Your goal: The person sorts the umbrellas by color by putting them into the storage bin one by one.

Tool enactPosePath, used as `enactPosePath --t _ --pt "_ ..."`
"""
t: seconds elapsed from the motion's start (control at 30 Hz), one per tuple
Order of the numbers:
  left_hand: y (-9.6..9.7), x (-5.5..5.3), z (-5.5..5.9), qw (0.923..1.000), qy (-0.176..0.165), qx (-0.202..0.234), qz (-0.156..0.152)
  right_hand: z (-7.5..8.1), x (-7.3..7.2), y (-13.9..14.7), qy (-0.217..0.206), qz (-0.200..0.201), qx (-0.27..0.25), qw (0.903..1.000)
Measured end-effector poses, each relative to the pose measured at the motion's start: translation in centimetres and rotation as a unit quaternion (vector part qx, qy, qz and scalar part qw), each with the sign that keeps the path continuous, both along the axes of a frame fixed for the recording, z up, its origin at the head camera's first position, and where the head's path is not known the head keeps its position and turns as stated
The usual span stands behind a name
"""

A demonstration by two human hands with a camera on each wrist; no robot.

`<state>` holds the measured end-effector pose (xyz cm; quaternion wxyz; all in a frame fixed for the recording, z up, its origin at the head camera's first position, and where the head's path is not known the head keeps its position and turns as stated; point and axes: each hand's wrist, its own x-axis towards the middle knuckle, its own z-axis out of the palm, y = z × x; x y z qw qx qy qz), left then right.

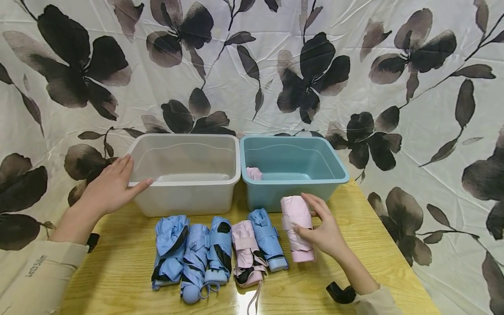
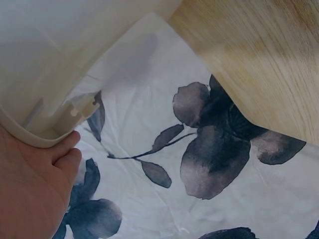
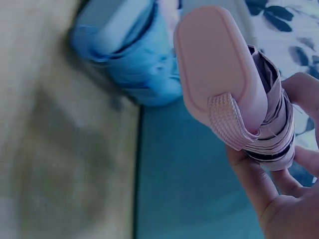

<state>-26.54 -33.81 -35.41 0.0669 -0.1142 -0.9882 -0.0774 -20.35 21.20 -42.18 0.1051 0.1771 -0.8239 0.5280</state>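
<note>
My right hand [image 1: 324,229] grips a folded pink umbrella [image 1: 295,218] in front of the light blue bin [image 1: 295,188]. The right wrist view shows the umbrella's flat pink handle end [image 3: 214,59] and its woven strap [image 3: 227,117], with fingers wrapped about the fabric. On the left, my left hand [image 1: 110,186] rests at the left rim of the light grey bin [image 1: 185,197], fingers straight and thumb over the front edge. In the left wrist view its fingertips touch the bin's rim [image 2: 47,143]. Part of another pink bundle [image 1: 253,173] shows inside the blue bin.
Several folded umbrellas lie in a row before the bins: blue ones [image 1: 171,249] at left, a pink one [image 1: 246,253] with a trailing strap, then another blue one [image 1: 268,238]. Floral cloth [image 1: 252,65] hangs behind the wooden table [image 1: 334,271]. The two bins stand side by side.
</note>
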Motion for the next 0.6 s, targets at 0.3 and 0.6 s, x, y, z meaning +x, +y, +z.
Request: enactPosePath --t 0.3,0.6 --pt "0.0 0.0 -0.1 1.0000 0.001 0.002 0.001 3.5 -1.3 -0.2 0.049 -0.021 -0.031 0.9981" --pt "0.0 0.0 0.0 1.0000 -0.004 0.000 0.002 6.3 -4.3 -0.6 0.048 -0.045 -0.054 0.9964"
